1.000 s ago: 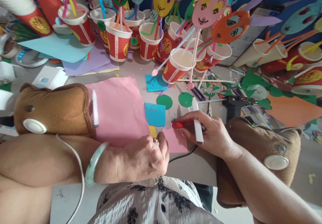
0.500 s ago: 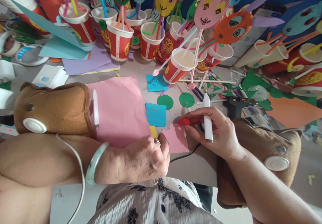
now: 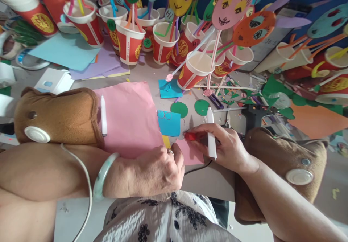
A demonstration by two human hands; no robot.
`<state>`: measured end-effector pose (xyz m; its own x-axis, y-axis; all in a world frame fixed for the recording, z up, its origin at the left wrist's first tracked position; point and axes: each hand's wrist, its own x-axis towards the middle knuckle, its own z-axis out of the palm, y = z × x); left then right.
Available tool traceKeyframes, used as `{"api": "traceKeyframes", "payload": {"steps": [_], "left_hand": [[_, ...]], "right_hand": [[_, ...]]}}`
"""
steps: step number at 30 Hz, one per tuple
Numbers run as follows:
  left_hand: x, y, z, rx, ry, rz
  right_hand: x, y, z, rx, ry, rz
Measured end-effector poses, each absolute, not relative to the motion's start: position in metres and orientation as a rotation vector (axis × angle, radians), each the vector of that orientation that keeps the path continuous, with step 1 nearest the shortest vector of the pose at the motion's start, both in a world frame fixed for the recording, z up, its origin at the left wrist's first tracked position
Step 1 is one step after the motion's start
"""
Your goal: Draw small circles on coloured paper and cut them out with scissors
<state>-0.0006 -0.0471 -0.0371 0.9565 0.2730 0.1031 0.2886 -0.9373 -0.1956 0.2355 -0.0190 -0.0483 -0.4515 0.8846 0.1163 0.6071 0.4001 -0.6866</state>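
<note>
My right hand (image 3: 227, 144) grips a white marker (image 3: 211, 135) that stands nearly upright between its fingers. A red cap (image 3: 191, 136) is pinched at the tips of its thumb and forefinger, over a small pink paper piece (image 3: 190, 154). My left hand (image 3: 156, 171) is closed at the left edge of that piece; what its curled fingers hold, if anything, is hidden. Left of it lies a large pink sheet (image 3: 130, 115) with a second white marker (image 3: 103, 115) on it. Two outlined circles show on a blue paper piece (image 3: 170, 124).
Red paper cups (image 3: 130, 46) with straws and drawn paper faces line the back. Green circles (image 3: 179, 109), open scissors (image 3: 228, 115) and many green scraps lie nearby. Brown plush cushions, one on the left (image 3: 59, 117) and one on the right (image 3: 282, 169), flank my arms.
My right hand has moved left with the marker and red cap, closer to my left hand, which stays put. The raised light-blue sheet at back left now lies flat.
</note>
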Motion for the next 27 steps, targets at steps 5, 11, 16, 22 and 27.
{"api": "traceKeyframes", "payload": {"steps": [5,11,16,22,27], "left_hand": [[-0.0002,-0.0467,-0.0369,-2.920,-0.414,-0.125],[-0.0009,-0.0458,-0.0334,-2.958,-0.436,-0.121],[0.0000,-0.0458,-0.0329,-2.963,-0.444,-0.107],[-0.0003,-0.0450,-0.0345,-2.936,-0.435,-0.140],[0.0009,-0.0421,-0.0342,-2.970,-0.452,-0.184]], "right_hand": [[0.2347,-0.0189,-0.0465,-1.291,-2.193,0.809],[0.2345,-0.0186,-0.0459,-1.303,-2.209,0.797],[0.2349,-0.0183,-0.0458,-1.319,-2.220,0.794],[0.2370,-0.0170,-0.0457,-1.299,-2.261,0.788],[0.2384,-0.0159,-0.0457,-1.288,-2.275,0.795]]}}
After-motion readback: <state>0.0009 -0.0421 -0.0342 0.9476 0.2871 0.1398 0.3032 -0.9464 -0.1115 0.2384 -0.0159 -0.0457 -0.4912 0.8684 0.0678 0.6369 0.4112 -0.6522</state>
